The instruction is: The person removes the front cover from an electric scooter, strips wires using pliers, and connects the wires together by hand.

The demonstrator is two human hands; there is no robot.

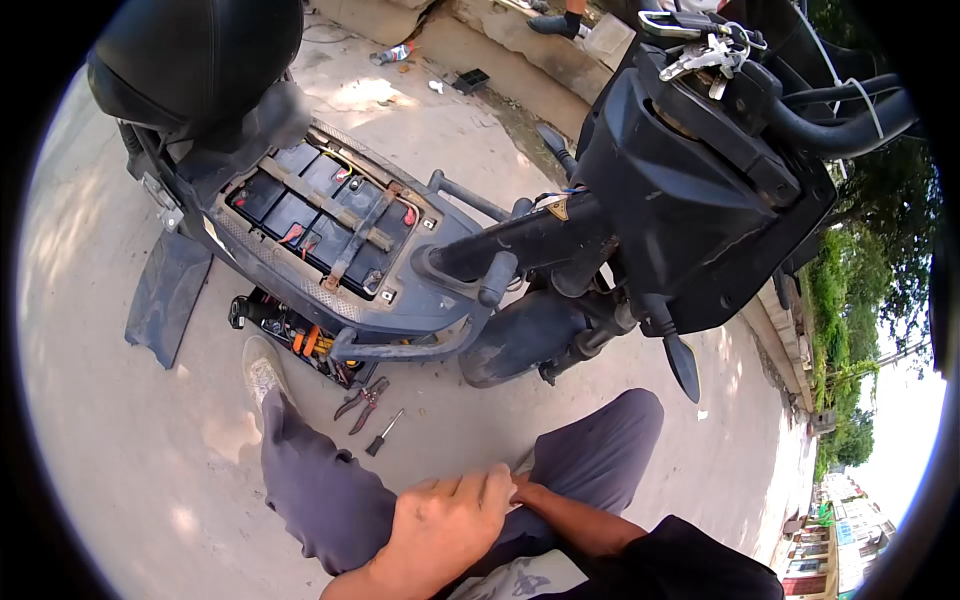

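My left hand [447, 522] is closed in front of my lap, its knuckles turned up. Whatever it may hold is hidden. My right hand [521, 490] meets it from the other side, and its fingers are mostly covered by the left. Beyond my knees stands a black electric scooter [690, 190] with its footboard compartment uncovered. Several dark batteries [305, 212] lie inside under a metal bracket [358, 240]. On the ground nearer to me are a pair of pliers [364, 402] and a screwdriver [384, 433], both apart from my hands.
A tool box [305, 345] with orange-handled tools sits beside the scooter, near my shoe [264, 372]. A dark panel [168, 298] lies on the concrete at the left. Keys [710, 58] hang by the handlebar. Another person's foot [556, 25] shows at the back, by a stone kerb.
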